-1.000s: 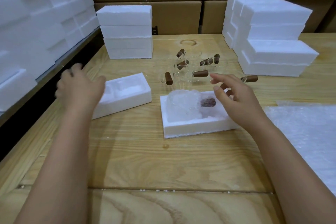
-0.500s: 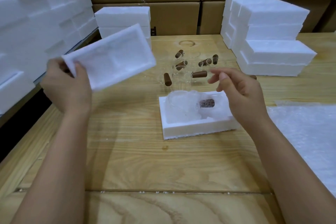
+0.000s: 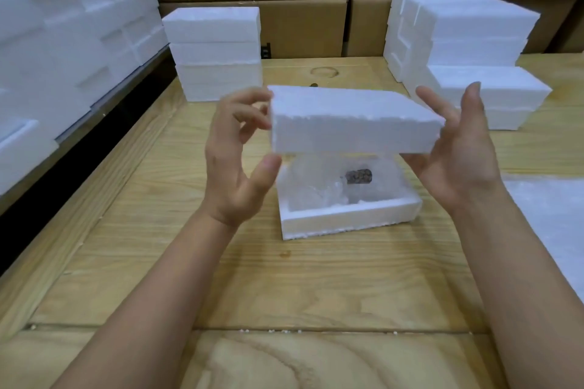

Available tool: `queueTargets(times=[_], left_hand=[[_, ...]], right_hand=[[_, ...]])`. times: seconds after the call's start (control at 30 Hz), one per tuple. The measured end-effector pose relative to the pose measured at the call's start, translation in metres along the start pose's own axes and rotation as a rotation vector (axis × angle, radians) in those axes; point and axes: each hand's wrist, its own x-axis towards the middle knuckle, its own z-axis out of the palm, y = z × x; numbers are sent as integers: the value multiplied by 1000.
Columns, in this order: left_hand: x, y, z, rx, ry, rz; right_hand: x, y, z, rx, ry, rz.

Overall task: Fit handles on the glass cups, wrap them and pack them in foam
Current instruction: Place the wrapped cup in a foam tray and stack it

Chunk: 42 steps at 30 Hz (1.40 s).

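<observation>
A white foam lid [image 3: 350, 123] hangs level just above the foam base [image 3: 347, 221] on the wooden table. My left hand [image 3: 237, 161] grips the lid's left end, fingers curled on the side and thumb under the corner. My right hand [image 3: 455, 161] supports the lid's right end with its palm and straight fingers, thumb raised clear. In the base lies a glass cup wrapped in bubble wrap [image 3: 316, 189], its brown handle [image 3: 358, 176] showing through. The lid hides the loose cups behind it.
Foam blocks are stacked at the back left [image 3: 215, 50] and back right [image 3: 467, 41]. More foam is piled along the left side [image 3: 63, 25]. Cardboard boxes [image 3: 300, 28] line the back. A bubble wrap sheet [image 3: 553, 215] lies at the right.
My left hand picked the foam lid up from the left of the table, turned it over and carried it above the base. My right hand came onto its right end.
</observation>
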Motion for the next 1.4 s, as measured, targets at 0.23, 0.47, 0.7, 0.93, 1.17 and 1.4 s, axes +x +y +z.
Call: queueTargets(times=[0.23,0.47,0.7,0.93,1.17,1.4], left_hand=[[-9,-4,7,97,-34,-48],[-18,-11,3,119,-200,-110],[-24,-13,3,244,-314,-65],[-25,-16,0,206,-343,-140],[-27,-16,0,147,-420,-233],[-28,-16,-1,133,-454,-238]], right_hand=[[0,6,-7,-270,-76,2],[-3,11,-8,-321,-136,-56],[-4,17,-14,-448,-142,-96],[-1,23,-19,-478,-162,-30],[0,16,-32,-452,-236,137],[0,13,-39,-497,-292,211]])
